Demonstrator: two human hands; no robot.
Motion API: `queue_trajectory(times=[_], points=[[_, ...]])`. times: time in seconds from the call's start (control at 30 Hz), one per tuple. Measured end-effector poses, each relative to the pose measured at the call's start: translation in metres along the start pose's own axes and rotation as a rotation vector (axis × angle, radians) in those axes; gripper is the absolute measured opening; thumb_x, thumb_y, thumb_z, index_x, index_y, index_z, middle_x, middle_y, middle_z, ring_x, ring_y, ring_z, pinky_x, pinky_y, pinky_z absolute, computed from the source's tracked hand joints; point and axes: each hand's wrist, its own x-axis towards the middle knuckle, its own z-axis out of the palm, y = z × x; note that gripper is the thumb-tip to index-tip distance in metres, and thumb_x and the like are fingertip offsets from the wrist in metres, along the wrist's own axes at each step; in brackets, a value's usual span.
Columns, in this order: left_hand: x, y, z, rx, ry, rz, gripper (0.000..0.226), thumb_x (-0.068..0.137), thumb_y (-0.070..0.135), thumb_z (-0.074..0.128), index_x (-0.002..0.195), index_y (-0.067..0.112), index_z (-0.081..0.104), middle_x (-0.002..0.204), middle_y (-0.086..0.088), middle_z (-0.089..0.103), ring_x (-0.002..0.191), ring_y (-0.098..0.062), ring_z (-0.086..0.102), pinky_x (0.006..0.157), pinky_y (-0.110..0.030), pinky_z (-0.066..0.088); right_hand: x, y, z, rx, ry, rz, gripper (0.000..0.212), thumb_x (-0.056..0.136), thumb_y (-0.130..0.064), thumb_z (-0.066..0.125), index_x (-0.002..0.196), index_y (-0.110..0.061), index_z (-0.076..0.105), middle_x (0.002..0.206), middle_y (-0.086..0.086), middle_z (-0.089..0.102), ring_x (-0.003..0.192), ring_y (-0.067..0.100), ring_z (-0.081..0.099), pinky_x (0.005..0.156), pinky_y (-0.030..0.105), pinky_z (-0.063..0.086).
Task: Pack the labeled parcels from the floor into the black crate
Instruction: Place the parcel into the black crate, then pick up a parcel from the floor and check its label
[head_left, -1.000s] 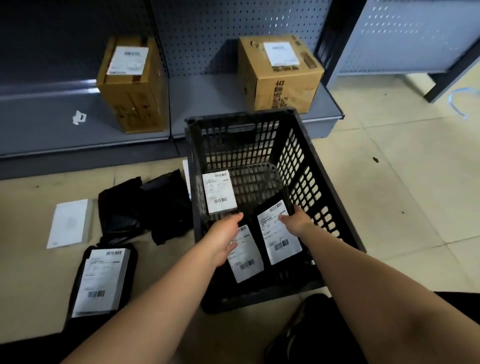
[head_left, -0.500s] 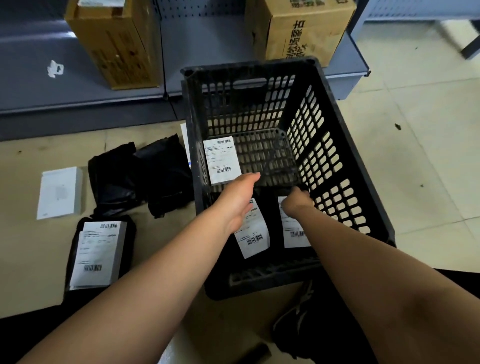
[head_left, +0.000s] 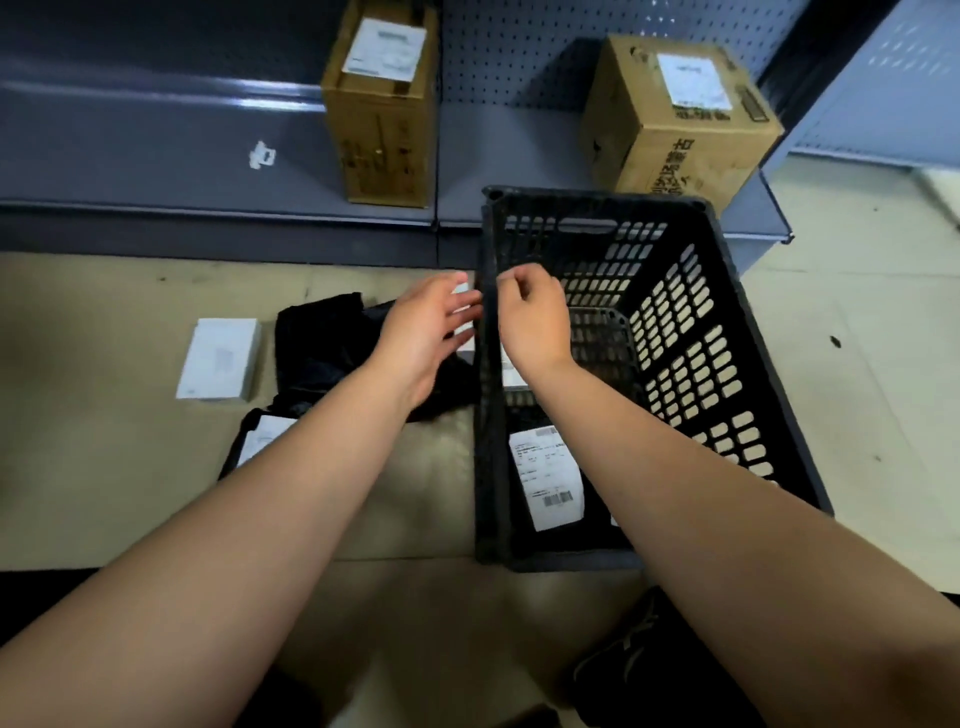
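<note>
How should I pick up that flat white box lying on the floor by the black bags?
Come from above and pinch the white box across its two long edges, thumb on one, fingers on the other. It lies flat on the floor, so nothing slips underneath, and both long edges look free, with a gap to the black bags.

Two cardboard boxes (head_left: 382, 104) (head_left: 675, 119), one black crate (head_left: 597, 201), one white flat box (head_left: 218, 359), two hands (head_left: 426, 332) (head_left: 530, 322), at least three labelled parcels (head_left: 545, 478) (head_left: 262, 441) (head_left: 511, 378).
</note>
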Motion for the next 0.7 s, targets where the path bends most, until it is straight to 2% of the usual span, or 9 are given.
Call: queue_trajectory(times=[0.1,0.2,0.3,0.4,0.43,0.47,0.53,0.6,0.7], points=[[0.002,0.009,-0.049,0.004,0.163,0.068,0.017,0.105,0.021,0.048,0.113,0.019,0.064,0.108,-0.003,0.072,0.101,-0.013,0.069,0.092,-0.030,0.053,-0.019,-0.027,0.032,0.044,-0.046,-0.092,0.022,0.100,-0.024,0.055,0.107,-0.014,0.073,0.115,0.013,0.068,0.111,0.026,0.060,0.103,0.037,0.047],[0.010,0.001,-0.111,0.050,0.335,0.084,0.015,0.102,0.023,0.052,0.107,0.020,0.067,0.108,-0.001,0.070,0.097,-0.012,0.066,0.086,-0.029,0.051,-0.042,-0.042,0.075,0.023,-0.128,-0.123,0.022,0.098,-0.025,0.055,0.106,-0.013,0.073,0.111,0.013,0.070,0.108,0.027,0.063,0.100,0.037,0.049],[0.023,-0.028,-0.171,0.203,0.469,-0.001,0.019,0.090,0.031,0.056,0.095,0.019,0.070,0.107,-0.004,0.074,0.099,-0.024,0.068,0.087,-0.035,0.053,-0.062,-0.027,0.117,-0.011,-0.282,-0.037,0.022,0.093,-0.023,0.059,0.109,-0.017,0.072,0.111,0.012,0.071,0.107,0.029,0.066,0.103,0.039,0.051],[0.019,-0.062,-0.223,0.377,0.570,-0.135,0.016,0.093,0.022,0.052,0.098,0.013,0.064,0.088,-0.008,0.064,0.084,-0.027,0.055,0.061,-0.028,0.041,-0.085,0.004,0.153,-0.115,-0.468,0.115,0.030,0.095,-0.023,0.061,0.124,-0.016,0.068,0.123,0.015,0.068,0.116,0.032,0.066,0.103,0.034,0.049],[0.019,-0.076,-0.239,0.413,0.593,-0.184,0.020,0.095,0.022,0.053,0.108,0.014,0.065,0.095,-0.009,0.065,0.086,-0.028,0.056,0.061,-0.027,0.042,-0.092,0.018,0.164,-0.158,-0.527,0.162,0.035,0.097,-0.025,0.061,0.130,-0.015,0.066,0.130,0.016,0.067,0.120,0.033,0.064,0.103,0.033,0.048],[0.018,-0.091,-0.255,0.449,0.611,-0.234,0.028,0.095,0.024,0.055,0.121,0.015,0.064,0.108,-0.011,0.067,0.094,-0.030,0.060,0.070,-0.029,0.048,-0.099,0.031,0.174,-0.198,-0.595,0.212,0.039,0.098,-0.026,0.060,0.136,-0.015,0.062,0.135,0.016,0.065,0.124,0.033,0.063,0.103,0.032,0.047],[0.018,-0.119,-0.285,0.548,0.613,-0.325,0.047,0.092,0.029,0.060,0.138,0.016,0.058,0.131,-0.013,0.066,0.114,-0.036,0.064,0.095,-0.038,0.053,-0.113,0.059,0.191,-0.259,-0.717,0.311,0.047,0.100,-0.029,0.056,0.145,-0.014,0.054,0.143,0.015,0.061,0.128,0.033,0.061,0.103,0.031,0.047],[0.019,-0.140,-0.308,0.614,0.570,-0.411,0.057,0.087,0.033,0.062,0.140,0.015,0.056,0.133,-0.015,0.065,0.116,-0.039,0.064,0.102,-0.043,0.052,-0.126,0.083,0.205,-0.311,-0.806,0.396,0.055,0.101,-0.033,0.052,0.153,-0.015,0.045,0.148,0.014,0.057,0.131,0.035,0.059,0.108,0.035,0.049],[0.022,-0.161,-0.333,0.697,0.516,-0.502,0.071,0.072,0.041,0.061,0.139,0.017,0.057,0.130,-0.016,0.067,0.112,-0.039,0.065,0.101,-0.047,0.054,-0.142,0.106,0.222,-0.350,-0.901,0.471,0.063,0.102,-0.034,0.051,0.160,-0.015,0.036,0.157,0.012,0.050,0.140,0.034,0.053,0.114,0.037,0.045]])
